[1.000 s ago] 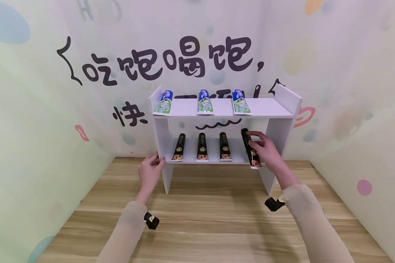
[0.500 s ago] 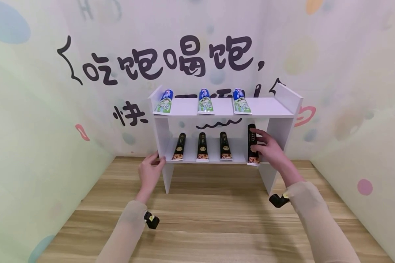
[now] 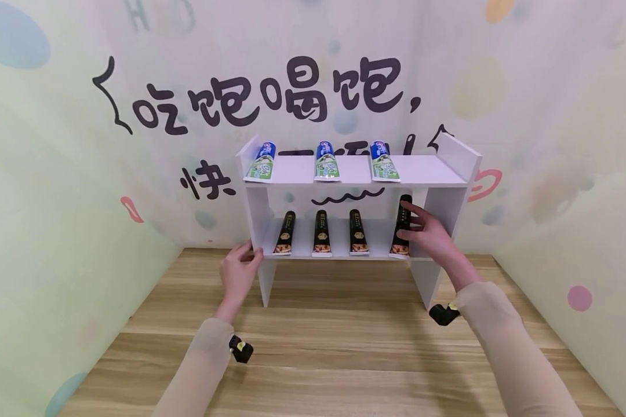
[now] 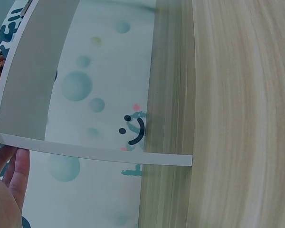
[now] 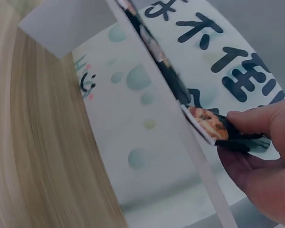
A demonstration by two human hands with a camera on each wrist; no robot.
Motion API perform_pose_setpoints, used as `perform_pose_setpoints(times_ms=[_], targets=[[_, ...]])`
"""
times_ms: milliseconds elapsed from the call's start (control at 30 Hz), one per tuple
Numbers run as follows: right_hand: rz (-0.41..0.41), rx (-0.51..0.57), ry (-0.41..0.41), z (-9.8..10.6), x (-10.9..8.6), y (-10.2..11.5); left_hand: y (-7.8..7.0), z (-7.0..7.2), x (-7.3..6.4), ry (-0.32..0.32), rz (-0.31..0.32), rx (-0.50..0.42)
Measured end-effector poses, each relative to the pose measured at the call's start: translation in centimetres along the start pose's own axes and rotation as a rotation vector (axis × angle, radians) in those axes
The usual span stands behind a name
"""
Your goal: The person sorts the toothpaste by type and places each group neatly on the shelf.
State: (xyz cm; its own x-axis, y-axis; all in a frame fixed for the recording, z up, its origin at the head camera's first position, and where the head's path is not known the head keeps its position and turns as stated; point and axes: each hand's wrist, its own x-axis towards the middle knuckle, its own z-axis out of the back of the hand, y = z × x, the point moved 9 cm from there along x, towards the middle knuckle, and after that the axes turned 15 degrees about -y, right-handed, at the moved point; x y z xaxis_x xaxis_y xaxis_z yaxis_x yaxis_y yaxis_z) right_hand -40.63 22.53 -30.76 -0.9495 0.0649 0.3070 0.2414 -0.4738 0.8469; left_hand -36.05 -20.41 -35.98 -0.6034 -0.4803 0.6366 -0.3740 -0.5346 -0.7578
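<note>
My right hand (image 3: 432,236) pinches a black toothpaste tube (image 3: 403,223) between thumb and fingers at the right end of the lower shelf. The tube leans back, its flat printed end right at the shelf's front edge; in the right wrist view that brown-pictured end (image 5: 208,124) shows close over the board. To its left, three similar black tubes (image 3: 357,233) lie spaced out on the same level. At the white shelf unit's (image 3: 355,185) left side, my left hand (image 3: 238,271) holds the side panel's edge, which the left wrist view shows between its fingertips (image 4: 22,159).
Three blue-and-green toothpaste tubes (image 3: 326,162) lie on the top level, left to middle. Raised side panels (image 3: 458,156) bound the unit at both ends. It stands on a wood-grain table (image 3: 323,347) against a printed wall (image 3: 188,52).
My right hand has carried the black tube rightward and back onto the lower shelf, and its tilt has swung to lean the other way. The left hand has stayed at the side panel.
</note>
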Motion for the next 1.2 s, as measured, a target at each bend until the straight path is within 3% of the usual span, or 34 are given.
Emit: perform_pose_setpoints(times_ms=[400, 667, 1200], targets=[[0.000, -0.102, -0.022, 0.0, 0.9, -0.6, 0.3, 0.0, 0.1, 0.001, -0.001, 0.009], [-0.020, -0.206, 0.019, -0.3, 1.1, -1.0, 0.1, 0.0, 0.0, -0.001, -0.007, 0.024], [0.043, -0.368, 0.137, -0.6, 1.0, -0.3, 0.0, -0.1, 0.0, -0.006, -0.017, -0.001]])
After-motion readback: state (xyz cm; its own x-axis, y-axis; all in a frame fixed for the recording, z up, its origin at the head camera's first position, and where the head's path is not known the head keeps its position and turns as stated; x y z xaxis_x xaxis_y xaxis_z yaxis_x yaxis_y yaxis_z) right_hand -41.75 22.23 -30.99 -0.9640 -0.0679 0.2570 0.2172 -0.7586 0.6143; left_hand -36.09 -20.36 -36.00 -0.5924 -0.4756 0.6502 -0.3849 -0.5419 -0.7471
